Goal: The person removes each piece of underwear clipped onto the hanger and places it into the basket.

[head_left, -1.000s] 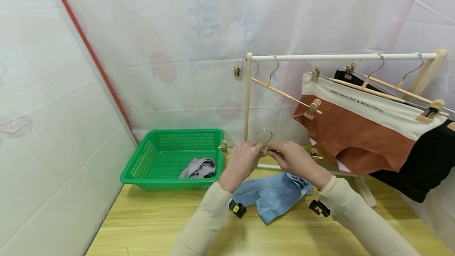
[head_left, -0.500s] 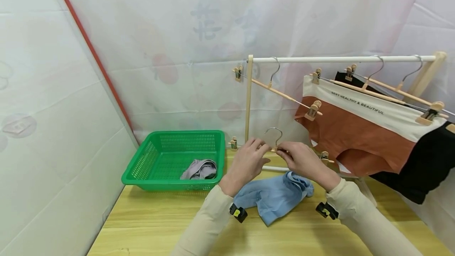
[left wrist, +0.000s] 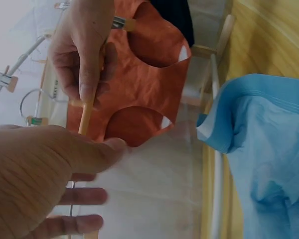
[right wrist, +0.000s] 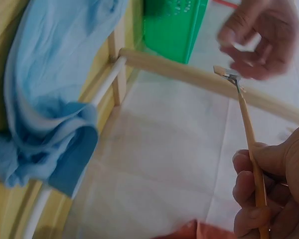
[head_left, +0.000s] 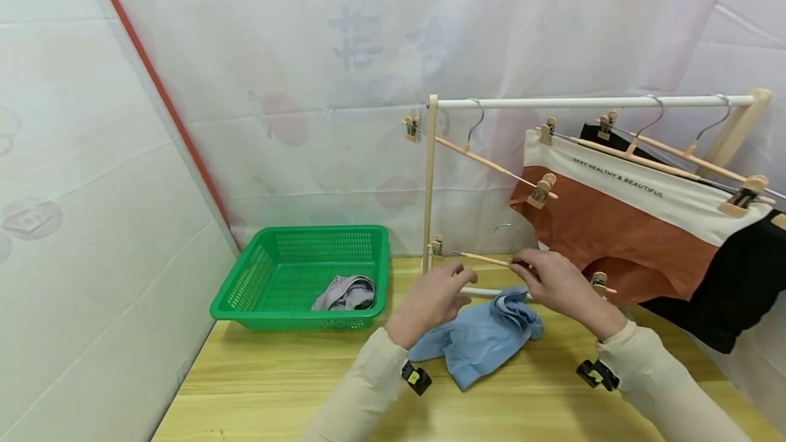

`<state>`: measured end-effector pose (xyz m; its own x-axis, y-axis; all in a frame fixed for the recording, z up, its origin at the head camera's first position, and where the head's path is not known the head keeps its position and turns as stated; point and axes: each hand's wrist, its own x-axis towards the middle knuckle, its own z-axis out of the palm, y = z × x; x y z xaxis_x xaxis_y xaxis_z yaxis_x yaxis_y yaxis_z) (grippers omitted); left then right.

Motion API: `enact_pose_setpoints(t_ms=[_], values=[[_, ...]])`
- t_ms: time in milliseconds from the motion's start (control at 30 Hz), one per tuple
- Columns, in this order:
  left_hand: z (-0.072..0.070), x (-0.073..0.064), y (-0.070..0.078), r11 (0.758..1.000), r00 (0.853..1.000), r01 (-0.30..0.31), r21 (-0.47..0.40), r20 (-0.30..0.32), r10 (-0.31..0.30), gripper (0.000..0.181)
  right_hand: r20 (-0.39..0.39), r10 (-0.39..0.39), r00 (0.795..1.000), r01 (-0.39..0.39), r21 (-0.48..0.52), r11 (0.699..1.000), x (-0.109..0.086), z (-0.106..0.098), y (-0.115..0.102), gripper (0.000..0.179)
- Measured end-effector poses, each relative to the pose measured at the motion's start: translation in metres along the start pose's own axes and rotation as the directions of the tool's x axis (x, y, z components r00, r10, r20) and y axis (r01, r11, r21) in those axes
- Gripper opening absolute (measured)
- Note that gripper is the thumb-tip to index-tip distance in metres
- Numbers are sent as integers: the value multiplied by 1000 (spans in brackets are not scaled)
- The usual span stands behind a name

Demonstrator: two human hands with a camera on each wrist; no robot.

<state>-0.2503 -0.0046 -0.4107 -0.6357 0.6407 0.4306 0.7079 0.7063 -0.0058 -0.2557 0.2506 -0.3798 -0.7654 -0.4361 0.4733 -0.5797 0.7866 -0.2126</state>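
My right hand (head_left: 555, 285) pinches a clip hanger (head_left: 485, 259) near its middle, just under the metal hook. Its bar runs out to the left, with a clip (head_left: 437, 247) at that end and another clip (head_left: 599, 282) beyond the hand. My left hand (head_left: 430, 302) is off the hanger, fingers spread and slightly bent, holding nothing. In the left wrist view its thumb and fingers stand apart. Below both hands a light blue pair of briefs (head_left: 485, 346) lies crumpled on the wooden table, its waistband bunched toward the right.
A green basket (head_left: 295, 322) at left holds a grey crumpled garment (head_left: 345, 293). Behind, a rack with a white rail (head_left: 552, 102) carries a bare clip hanger (head_left: 485, 161), rust-and-white briefs (head_left: 620, 224) and a black garment (head_left: 706, 305). Rack feet stand behind the blue briefs.
The left hand has let go of the hanger and opened. My right hand has moved to the right, carrying the hanger along. The blue briefs stay on the table.
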Motion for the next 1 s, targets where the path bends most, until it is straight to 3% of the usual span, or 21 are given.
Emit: enact_pose_setpoints(t_ms=[100,200,467,700,833,1000], values=[[5,0,4,999,994,29,-14,104,-28,35,-9,22,1000,-22,-32,999,-6,-4,9,7],[12,2,8,998,978,48,-35,207,-40,39,-15,37,999,-38,-55,998,-12,-8,17,6],[37,8,19,980,907,146,-137,414,-77,71,-29,77,997,-79,-95,992,-28,-15,34,6],[57,18,28,966,846,221,-138,520,-119,93,-14,127,992,-127,-120,985,-38,-26,44,4],[67,25,33,961,798,256,-110,584,-146,103,-22,140,990,-141,-114,983,-41,-31,50,4],[80,30,36,949,724,306,-77,667,-179,115,-67,134,989,-142,-130,981,-44,-34,54,3]])
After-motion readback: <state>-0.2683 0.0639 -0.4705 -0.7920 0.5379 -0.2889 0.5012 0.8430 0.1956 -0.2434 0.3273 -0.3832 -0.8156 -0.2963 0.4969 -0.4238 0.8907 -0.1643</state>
